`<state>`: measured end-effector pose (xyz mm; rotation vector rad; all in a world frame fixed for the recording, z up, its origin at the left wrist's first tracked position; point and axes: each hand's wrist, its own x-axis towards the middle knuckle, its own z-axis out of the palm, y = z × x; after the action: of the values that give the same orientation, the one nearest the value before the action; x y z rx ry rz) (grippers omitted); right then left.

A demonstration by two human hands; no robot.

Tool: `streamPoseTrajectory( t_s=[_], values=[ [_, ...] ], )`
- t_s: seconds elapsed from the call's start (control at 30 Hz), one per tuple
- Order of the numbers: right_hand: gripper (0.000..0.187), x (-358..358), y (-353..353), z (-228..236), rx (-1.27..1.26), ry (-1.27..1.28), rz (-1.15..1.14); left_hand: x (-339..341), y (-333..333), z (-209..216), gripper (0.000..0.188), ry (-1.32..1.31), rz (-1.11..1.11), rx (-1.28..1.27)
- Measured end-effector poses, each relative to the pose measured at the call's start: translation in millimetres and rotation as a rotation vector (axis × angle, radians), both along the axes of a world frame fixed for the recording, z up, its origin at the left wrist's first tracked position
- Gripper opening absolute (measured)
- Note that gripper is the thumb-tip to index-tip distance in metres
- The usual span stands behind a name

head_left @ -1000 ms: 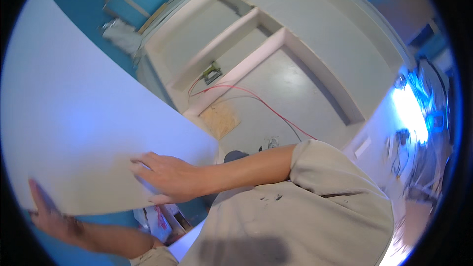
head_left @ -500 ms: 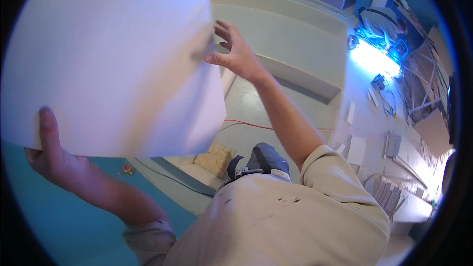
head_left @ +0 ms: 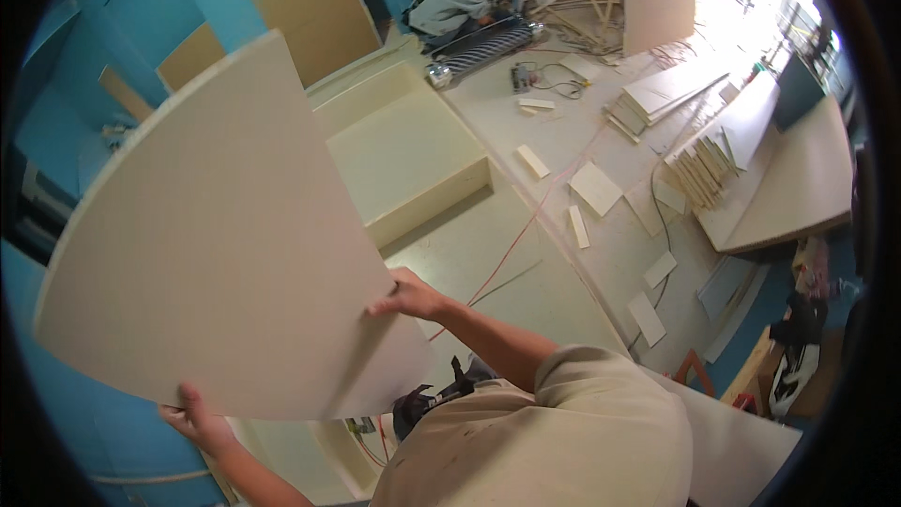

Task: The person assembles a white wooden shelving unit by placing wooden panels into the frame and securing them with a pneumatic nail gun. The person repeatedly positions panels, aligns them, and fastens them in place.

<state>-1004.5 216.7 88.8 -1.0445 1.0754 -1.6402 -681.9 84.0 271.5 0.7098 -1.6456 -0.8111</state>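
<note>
Now | cream curved-edge panel (head_left: 225,235) raised at near left | left hand (head_left: 199,421) clamped on near edge | right hand (head_left: 410,298) gripping right edge | best kept level, clear of open cream cabinet box (head_left: 408,155) beyond

1 head view, fisheye, looks steeply down over chest; pale board (head_left: 216,244) close, workshop floor (head_left: 526,263) beyond.
</note>
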Motion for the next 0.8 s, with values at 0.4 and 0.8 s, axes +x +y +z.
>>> streamPoseTrajectory(
  t_s=[0.4,0.8],
  values=[
    [0.026,64.6,109.2,-105.5,0.37,0.517,-0.519,-51.0,-80.7,-150.2,0.038,-0.066,-0.684,0.347],
    [0.017,59.7,127.8,-144.9,0.806,0.729,-0.493,-31.1,-98.5,-263.4,0.03,-0.326,-0.718,0.627]
  ],
)
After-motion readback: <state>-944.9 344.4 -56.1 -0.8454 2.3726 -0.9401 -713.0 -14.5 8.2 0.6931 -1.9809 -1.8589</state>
